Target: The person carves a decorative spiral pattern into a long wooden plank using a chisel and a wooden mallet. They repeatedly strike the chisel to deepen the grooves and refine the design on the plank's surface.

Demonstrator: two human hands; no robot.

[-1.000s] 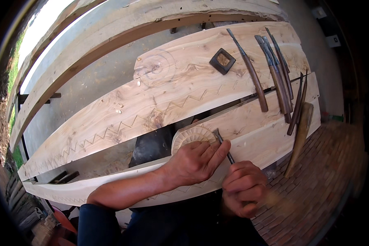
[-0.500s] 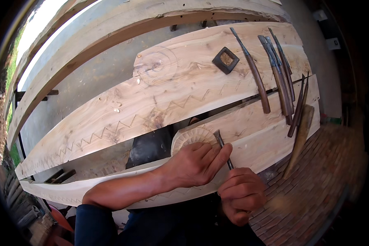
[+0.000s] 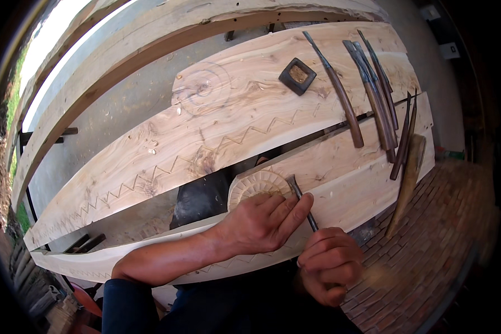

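Note:
A dark metal chisel (image 3: 299, 193) rests its flat tip on the near carved board (image 3: 339, 192), just right of a round carved rosette (image 3: 260, 182) with radiating notches. My right hand (image 3: 329, 264) is wrapped round the chisel's lower end, and its handle is hidden in the fist. Against the blade near the tip lie the thumb and fingers of my left hand (image 3: 267, 220), which covers the lower part of the rosette. Beyond, a second long board (image 3: 150, 142) bears a cut zigzag line and faint drawn circles at its rounded shoulder.
Several wooden-handled chisels (image 3: 377, 103) lie at the right across both boards. A small black square dish (image 3: 298, 76) sits on the far board. A wooden club-like stick (image 3: 406, 186) overhangs the right end, above a brick floor (image 3: 428, 234). Curved timber beams (image 3: 122, 69) stand at the back.
The whole view has shifted slightly, so the far board and tools sit a little higher and further left. Both hands keep their hold, and the chisel tip stays beside the rosette.

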